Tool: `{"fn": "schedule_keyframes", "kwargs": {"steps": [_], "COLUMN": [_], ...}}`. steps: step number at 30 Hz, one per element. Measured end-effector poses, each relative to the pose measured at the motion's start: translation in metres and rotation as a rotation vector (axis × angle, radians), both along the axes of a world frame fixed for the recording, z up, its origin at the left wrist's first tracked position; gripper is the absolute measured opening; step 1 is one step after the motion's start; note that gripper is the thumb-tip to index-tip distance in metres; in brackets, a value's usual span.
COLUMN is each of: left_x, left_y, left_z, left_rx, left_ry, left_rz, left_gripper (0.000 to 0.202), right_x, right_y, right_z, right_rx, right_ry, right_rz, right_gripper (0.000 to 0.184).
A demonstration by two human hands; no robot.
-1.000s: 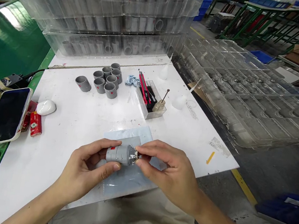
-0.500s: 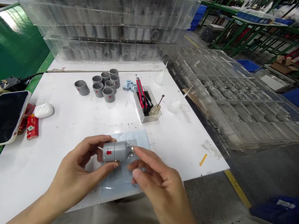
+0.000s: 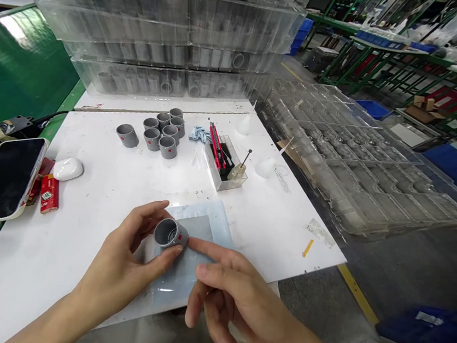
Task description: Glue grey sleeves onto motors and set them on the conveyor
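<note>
Grey plastic sleeve (image 3: pixel 170 233) sits in the left hand (image 3: pixel 124 267), tilted so that its open mouth faces up toward the camera, with a small red mark on its side. It is held over a pale blue plastic sheet (image 3: pixel 210 219) lying on the white surface (image 3: pixel 83 215). The left grip is a pinch, with the thumb under the sleeve and the fingers curled over its top. The right hand (image 3: pixel 230 304) is lower and loosely spread, its index finger stretched out to touch the sleeve beside the red mark while the other fingers curl down, holding nothing. A moment earlier the piece lay sideways and showed a metal end at its right; now the open mouth shows instead, and the right hand has dropped away. Farther up the surface stand grey sleeves (image 3: pixel 162 136), near a clear box (image 3: pixel 225 163) holding a red utility knife (image 3: pixel 215 145).
</note>
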State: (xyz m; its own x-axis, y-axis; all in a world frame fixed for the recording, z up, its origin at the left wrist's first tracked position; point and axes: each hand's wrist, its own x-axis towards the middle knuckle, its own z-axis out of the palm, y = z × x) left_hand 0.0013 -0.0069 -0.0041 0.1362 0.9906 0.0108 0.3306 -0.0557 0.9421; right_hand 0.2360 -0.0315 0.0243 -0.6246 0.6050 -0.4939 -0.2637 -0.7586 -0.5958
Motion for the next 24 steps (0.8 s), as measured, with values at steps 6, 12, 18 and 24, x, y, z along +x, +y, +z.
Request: {"fn": "schedule_keyframes", "kwargs": {"steps": [6,12,18,24], "left_x": [0.001,0.004,0.009,0.004], "left_y": [-0.001,-0.002,-0.004,0.000], "left_z": [-0.009,-0.011,-0.002,-0.003], "left_rx": [0.063,0.076,0.018,0.034], "left_ry": [0.095,0.092,0.031,0.052], "left_rz": [-0.031,-0.053,-0.030,-0.108], "left_gripper": [0.055,0.042,0.041,0.046], "right_x": [0.037,0.051,0.053,0.051], "right_y": [0.063,0.124,0.122,0.113], "right_z": [0.020,0.024,0.023,0.032], "right_rx": [0.815,1.150,1.254,1.382], "right_ry": [-0.785,-1.270,-1.301,-1.231], "right_rz": [-0.643,-0.450,-0.579,-0.813], "right_gripper": [0.052,0.030,0.024,0.013]}}
